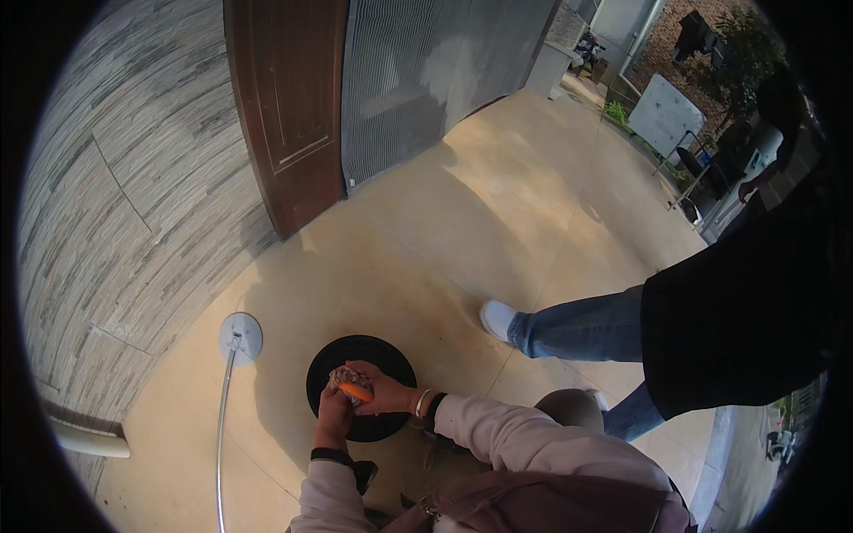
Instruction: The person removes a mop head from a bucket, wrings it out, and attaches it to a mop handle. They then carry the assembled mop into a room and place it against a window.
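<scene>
Over a round black top (388, 355), both of my hands are closed around a small mottled brownish lump (340, 377). A bright orange piece (356, 392) lies along its near side; whether it is part of the lump or separate, I cannot tell. My left hand (334, 414) grips from below and to the left. My right hand (388, 393), with a light bangle at its wrist, wraps round from the right. The fingers partly hide the lump, and its exact kind does not show.
A thin metal pole on a round pale base (252, 338) stands at left. Stone-patterned wall (142, 195) and brown door (291, 98) rise beyond. On the right stands a person in jeans (582, 327) and dark top. A white board (666, 115) is farther back.
</scene>
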`<state>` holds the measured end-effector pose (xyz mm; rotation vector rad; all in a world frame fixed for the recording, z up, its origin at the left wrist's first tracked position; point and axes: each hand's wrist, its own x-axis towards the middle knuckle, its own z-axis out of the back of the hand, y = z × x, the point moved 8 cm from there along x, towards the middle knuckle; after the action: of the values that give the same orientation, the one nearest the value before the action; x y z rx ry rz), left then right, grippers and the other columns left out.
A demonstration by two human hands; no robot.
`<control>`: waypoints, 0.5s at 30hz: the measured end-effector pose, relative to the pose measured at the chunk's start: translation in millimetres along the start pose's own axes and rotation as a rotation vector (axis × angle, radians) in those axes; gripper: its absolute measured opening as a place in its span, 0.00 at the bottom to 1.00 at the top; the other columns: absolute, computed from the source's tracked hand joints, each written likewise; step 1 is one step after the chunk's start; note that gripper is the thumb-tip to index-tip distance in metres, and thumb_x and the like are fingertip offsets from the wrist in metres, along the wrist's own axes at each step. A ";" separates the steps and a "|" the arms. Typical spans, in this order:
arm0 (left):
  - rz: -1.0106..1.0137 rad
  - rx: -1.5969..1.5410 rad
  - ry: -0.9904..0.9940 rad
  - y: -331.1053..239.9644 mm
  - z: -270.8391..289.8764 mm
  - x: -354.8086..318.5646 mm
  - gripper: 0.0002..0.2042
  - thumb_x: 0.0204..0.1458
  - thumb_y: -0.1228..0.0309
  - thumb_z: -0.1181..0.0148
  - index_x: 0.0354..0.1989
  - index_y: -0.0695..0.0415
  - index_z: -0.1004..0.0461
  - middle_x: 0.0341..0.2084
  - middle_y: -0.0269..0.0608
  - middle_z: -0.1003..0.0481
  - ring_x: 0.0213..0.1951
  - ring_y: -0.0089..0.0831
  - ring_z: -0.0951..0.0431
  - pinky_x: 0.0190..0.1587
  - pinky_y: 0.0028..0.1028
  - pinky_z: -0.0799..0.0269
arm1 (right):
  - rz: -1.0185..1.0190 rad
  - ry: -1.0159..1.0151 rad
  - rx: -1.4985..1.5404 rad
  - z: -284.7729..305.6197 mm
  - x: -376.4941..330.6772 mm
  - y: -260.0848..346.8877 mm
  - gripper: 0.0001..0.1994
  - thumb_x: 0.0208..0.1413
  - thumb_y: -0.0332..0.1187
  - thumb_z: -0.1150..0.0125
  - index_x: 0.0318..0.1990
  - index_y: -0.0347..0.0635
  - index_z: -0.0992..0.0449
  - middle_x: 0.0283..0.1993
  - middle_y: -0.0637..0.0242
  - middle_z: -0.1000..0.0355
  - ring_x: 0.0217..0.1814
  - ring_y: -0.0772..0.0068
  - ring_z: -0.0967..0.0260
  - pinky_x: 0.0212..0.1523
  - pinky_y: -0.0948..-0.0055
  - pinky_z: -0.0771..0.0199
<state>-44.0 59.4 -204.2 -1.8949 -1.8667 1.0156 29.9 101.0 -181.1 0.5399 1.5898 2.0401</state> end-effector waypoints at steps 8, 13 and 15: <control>0.125 -0.120 -0.158 44.6 31.5 13.9 0.19 0.46 0.83 0.63 0.50 0.62 0.39 0.41 0.45 0.31 0.42 0.38 0.28 0.44 0.34 0.30 | -0.046 -0.001 -0.167 2.8 -2.6 -3.1 0.36 0.34 0.34 0.35 0.55 0.38 0.43 0.52 0.53 0.38 0.55 0.57 0.40 0.55 0.69 0.41; -0.042 0.798 -0.049 20.8 14.1 13.3 0.14 0.44 0.75 0.53 0.42 0.57 0.32 0.34 0.44 0.28 0.34 0.35 0.27 0.35 0.28 0.30 | -0.295 -0.114 -0.168 18.6 -6.6 -24.9 0.35 0.33 0.34 0.35 0.55 0.42 0.41 0.45 0.54 0.33 0.44 0.57 0.33 0.44 0.69 0.32; 0.060 0.940 -0.076 12.1 14.7 13.7 0.14 0.41 0.74 0.47 0.40 0.58 0.30 0.37 0.47 0.28 0.39 0.40 0.27 0.42 0.30 0.31 | -0.454 -0.064 0.020 16.1 -8.9 -36.7 0.36 0.32 0.34 0.34 0.55 0.43 0.41 0.41 0.54 0.31 0.41 0.58 0.31 0.40 0.70 0.30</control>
<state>-45.7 67.2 -226.2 -1.3331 -1.0245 1.6133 51.4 115.4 -212.9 0.2195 1.5302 1.6523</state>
